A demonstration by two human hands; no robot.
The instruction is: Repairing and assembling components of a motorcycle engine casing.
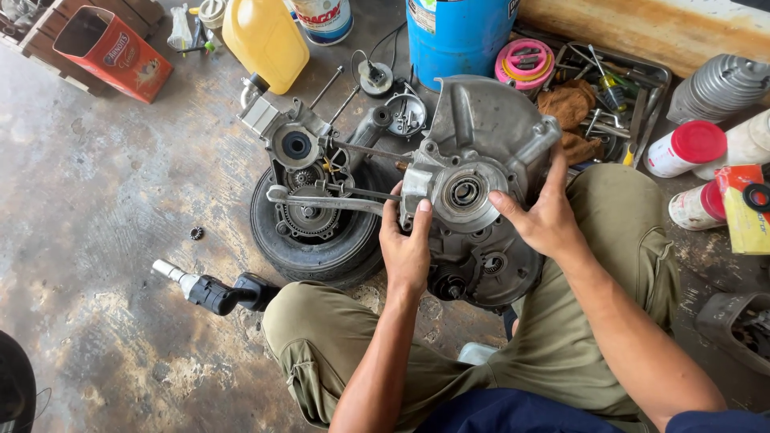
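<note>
A grey cast-metal engine case half [481, 152], grimy, with a round bearing seat at its centre, stands tilted above the person's knees beside a small black tyre [309, 252]. The left hand [407, 248] grips its left edge; the right hand [545, 216] clasps its right side. Behind: yellow plastic jug [265, 40], blue drum [457, 32], red carton [112, 52], red-capped white tubs [686, 148].

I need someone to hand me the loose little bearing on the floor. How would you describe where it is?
Start at the black tyre lying flat on the concrete floor with engine parts on it. Just off its left edge lies the bearing, a tiny dark toothed ring, alone on bare concrete, above the black power tool.
</note>
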